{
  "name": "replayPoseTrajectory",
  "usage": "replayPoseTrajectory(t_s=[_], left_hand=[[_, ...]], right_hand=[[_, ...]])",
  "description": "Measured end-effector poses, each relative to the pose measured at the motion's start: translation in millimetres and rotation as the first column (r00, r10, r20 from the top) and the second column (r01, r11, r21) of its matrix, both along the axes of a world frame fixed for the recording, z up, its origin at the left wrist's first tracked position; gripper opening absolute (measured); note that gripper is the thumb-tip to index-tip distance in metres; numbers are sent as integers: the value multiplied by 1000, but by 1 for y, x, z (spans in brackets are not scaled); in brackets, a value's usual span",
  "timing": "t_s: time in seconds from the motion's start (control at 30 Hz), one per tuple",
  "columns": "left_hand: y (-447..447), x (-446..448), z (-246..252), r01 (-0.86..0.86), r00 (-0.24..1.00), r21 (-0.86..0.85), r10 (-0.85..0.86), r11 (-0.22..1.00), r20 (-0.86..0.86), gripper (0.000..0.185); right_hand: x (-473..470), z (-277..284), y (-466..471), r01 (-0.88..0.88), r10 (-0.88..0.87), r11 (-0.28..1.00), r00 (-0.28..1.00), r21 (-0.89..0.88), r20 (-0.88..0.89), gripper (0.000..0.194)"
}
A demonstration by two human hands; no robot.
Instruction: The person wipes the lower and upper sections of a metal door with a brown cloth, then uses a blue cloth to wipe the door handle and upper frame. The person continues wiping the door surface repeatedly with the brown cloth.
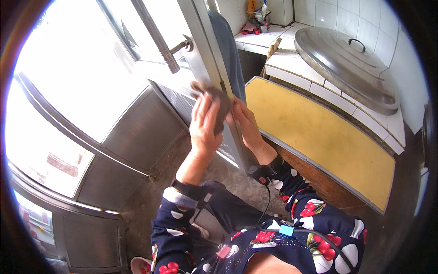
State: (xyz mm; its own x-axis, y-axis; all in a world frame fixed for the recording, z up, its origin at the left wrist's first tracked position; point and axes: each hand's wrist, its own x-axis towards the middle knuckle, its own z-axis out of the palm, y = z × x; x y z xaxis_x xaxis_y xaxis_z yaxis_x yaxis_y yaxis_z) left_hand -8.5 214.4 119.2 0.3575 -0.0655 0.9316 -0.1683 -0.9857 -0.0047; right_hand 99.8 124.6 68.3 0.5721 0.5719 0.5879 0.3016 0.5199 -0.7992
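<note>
A metal-framed door (pixel 209 51) stands upright in front of me, with a tubular metal handle (pixel 160 37) on its left face. My left hand (pixel 205 126) presses a brown cloth (pixel 219 102) against the frame below the handle; cloth and fingertips are blurred. On the other side of the door's edge, my right hand (pixel 248 125) holds the frame, its fingers pointing up. Part of that grip is hidden by the door. Behind the door hangs dark blue-grey fabric (pixel 227 51).
To the right, a yellow board (pixel 318 144) lies before a white-tiled stove (pixel 297 78) bearing a large metal lid (pixel 345 68). A wire basket (pixel 260 20) stands at the back. Metal panels with glass (pixel 137 133) line the left. A bowl (pixel 140 265) sits low left. A cable (pixel 268 202) hangs near my right wrist.
</note>
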Motion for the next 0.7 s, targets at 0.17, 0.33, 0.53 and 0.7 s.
replayPoseTrajectory(t_s=[0.17,0.33,0.53,0.7], left_hand=[[-12,-16,-14,64,988,-63,-72,996,-140,67],[-20,1,72,-72,997,154,65,985,51,60],[-36,10,115,-385,919,310,393,869,41,59],[-40,-6,51,-332,913,368,394,869,-106,43]], right_hand=[[-1,6,-8,-161,177,981,972,107,-153,52],[-7,16,-12,-282,325,925,935,255,-144,57],[-14,8,-7,-316,378,909,900,272,-217,67],[-10,-9,-1,-244,302,950,876,192,-377,60]])
